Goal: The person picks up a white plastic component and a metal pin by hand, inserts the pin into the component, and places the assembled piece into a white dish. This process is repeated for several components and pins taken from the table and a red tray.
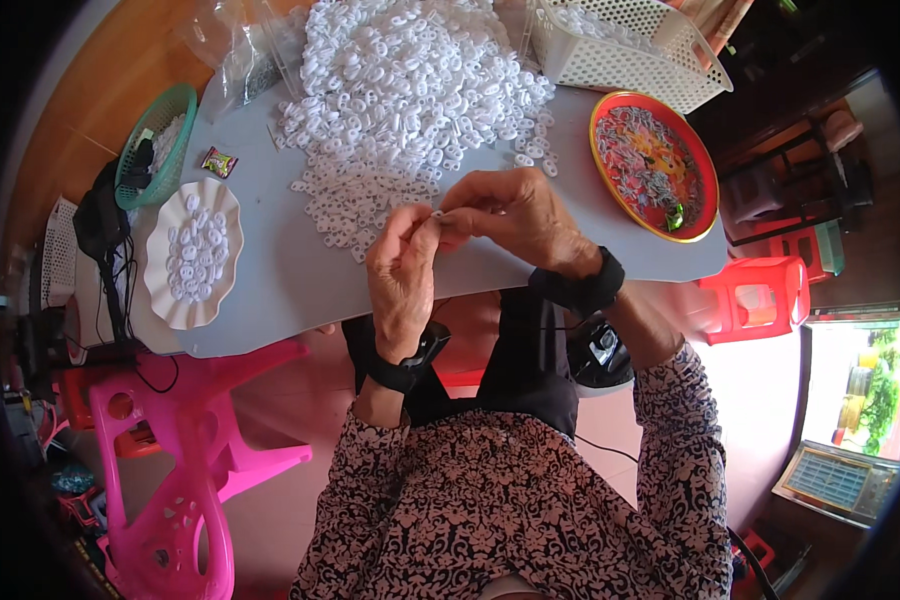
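Note:
My left hand [402,275] and my right hand [520,215] meet above the table's near edge, fingertips pinched together. A small white piece [437,213] shows at the left fingertips; the rest of it is hidden by the fingers. The right thumb and forefinger press close beside it, and what they hold, if anything, is too small to make out. Just beyond the hands spreads a large heap of small white plastic pieces [400,90], many with holes. Flatter white pieces [355,205] lie loose at its near side. Both wrists wear black bands.
At left on the grey table [280,290] are a scalloped white plate [228,262] of white pieces, a wrapped sweet [219,162] and a green basket [187,120]. To the right sit a red round tray [708,185] of small grey-white bits and a white basket [690,95]. Pink chair [185,440], lower left.

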Tool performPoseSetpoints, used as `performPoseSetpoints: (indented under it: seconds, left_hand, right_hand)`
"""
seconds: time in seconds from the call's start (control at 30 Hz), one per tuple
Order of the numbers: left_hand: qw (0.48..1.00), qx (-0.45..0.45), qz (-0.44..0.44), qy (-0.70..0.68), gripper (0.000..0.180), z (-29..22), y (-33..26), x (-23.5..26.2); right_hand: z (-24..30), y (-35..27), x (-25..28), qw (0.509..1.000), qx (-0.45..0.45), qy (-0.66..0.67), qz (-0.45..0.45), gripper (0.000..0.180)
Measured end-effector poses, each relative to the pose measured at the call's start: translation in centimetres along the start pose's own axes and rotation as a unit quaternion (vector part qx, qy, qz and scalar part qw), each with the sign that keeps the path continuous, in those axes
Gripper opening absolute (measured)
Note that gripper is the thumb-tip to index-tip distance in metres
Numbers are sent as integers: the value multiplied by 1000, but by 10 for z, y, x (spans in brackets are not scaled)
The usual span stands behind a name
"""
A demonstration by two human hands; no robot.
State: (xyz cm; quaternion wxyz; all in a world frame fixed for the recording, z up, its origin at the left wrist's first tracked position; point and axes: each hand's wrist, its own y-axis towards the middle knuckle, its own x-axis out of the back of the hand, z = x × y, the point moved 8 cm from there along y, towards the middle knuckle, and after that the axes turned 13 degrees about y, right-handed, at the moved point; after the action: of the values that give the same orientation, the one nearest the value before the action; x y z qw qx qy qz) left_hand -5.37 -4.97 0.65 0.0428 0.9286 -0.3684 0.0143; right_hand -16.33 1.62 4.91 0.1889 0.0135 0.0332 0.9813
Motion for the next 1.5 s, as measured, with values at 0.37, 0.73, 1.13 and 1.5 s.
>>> performPoseSetpoints:
  seconds: [0.37,0.73,1.13,1.5]
  left_hand:
    - [995,-32,54,74,12,-19,-2,-7]
    - [999,28,-13,-16,8,0,-2,8]
    - [1000,4,-3,-24,10,0,-2,5]
    - [999,-15,-10,-27,6,-1,-2,5]
  right_hand:
    - [4,-4,12,990,33,-128,-49,11]
    - [8,26,11,877,120,-462,55,9]
    - [-5,50,-1,840,77,-528,98,11]
    - [-6,54,-2,859,89,-487,128,9]
